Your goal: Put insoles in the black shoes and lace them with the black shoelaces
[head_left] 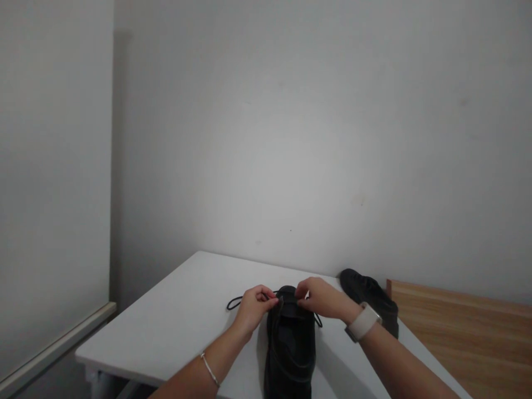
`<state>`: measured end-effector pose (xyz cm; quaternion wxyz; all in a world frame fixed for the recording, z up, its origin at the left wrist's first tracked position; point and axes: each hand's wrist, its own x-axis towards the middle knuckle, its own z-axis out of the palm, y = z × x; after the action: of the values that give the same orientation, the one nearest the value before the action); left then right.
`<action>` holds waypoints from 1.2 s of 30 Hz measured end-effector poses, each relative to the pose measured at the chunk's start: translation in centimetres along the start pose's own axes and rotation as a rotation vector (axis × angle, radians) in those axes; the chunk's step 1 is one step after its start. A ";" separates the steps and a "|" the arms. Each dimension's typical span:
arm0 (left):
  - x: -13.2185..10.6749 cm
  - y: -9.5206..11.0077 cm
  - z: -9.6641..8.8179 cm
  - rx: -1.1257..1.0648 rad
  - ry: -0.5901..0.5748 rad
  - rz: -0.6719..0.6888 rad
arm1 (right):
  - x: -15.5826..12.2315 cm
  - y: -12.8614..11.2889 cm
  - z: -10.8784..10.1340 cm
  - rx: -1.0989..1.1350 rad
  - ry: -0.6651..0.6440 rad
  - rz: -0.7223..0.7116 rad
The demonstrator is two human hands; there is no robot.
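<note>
A black lace-up shoe [293, 349] stands on the white table with its heel toward me and its toe toward the wall. My left hand [255, 310] is closed in a pinch at the left edge of the lacing, on what looks like the shoelace. A loop of the black shoelace [234, 302] sticks out to the left behind that hand. On the other side, my right hand [320, 298] bends its fingers and thumb around the lace at the right edge of the lacing. More lace hangs below it. The fingertips partly cover the lacing.
A second black shoe [369, 296] lies at the table's right edge, partly behind my right wrist. Beyond it is a wood-grain panel [461, 332]. The white table [166, 321] runs back to a grey wall, and a white panel stands at left.
</note>
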<state>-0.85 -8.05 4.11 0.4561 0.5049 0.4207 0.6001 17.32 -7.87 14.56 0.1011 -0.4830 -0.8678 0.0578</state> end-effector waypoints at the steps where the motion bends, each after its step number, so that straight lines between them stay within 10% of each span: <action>1: 0.0 0.1 0.0 0.003 0.001 -0.002 | 0.4 -0.6 -0.2 -0.123 -0.059 0.016; 22: 0.3 -0.6 0.1 0.018 0.024 0.017 | 2.0 -2.3 1.7 -0.102 -0.013 -0.044; 36: 0.3 0.5 0.1 -0.277 0.000 -0.102 | 0.6 -2.6 2.3 0.051 0.282 0.044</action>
<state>-0.80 -7.91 4.66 0.5511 0.4154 0.3589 0.6284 14.36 -8.73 12.86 0.2330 -0.5024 -0.8325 0.0133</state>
